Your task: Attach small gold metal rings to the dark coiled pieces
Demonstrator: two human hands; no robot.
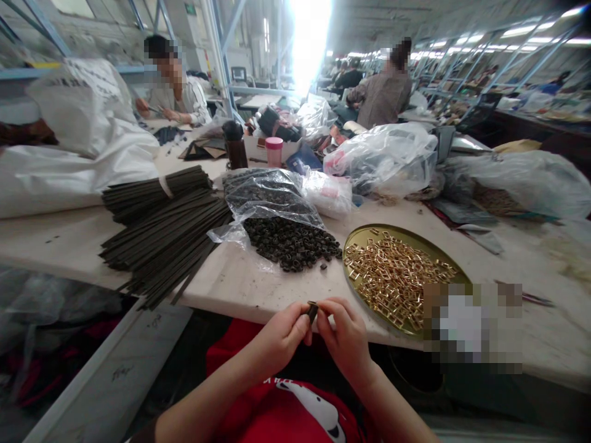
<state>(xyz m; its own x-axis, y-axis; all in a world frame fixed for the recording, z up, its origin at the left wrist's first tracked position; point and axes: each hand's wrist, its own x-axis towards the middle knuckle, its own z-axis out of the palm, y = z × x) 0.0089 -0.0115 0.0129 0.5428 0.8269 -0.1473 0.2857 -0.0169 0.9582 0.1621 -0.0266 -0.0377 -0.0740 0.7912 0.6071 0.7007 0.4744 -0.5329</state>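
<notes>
My left hand [289, 329] and my right hand [346, 332] meet at the table's front edge, above my lap. Between their fingertips is a short dark strip [313, 311], with a brownish, slightly shiny upper end. The left thumb and fingers pinch it from one side, and the right fingertips close on it from the other. Just beyond the hands lies a heap of small dark loops [290, 243], partly under a clear plastic bag [272, 194]. To the right, a round gold-coloured tray [443, 249] holds many small gold rectangular rings [392, 274].
Bundles of long dark strips [161, 234] lie on the white table [221, 289] at left, beside a large white sack [87, 147]. A pink-lidded cup [274, 152], a dark bottle [235, 144] and plastic bags [383, 160] stand behind. Two people work farther back.
</notes>
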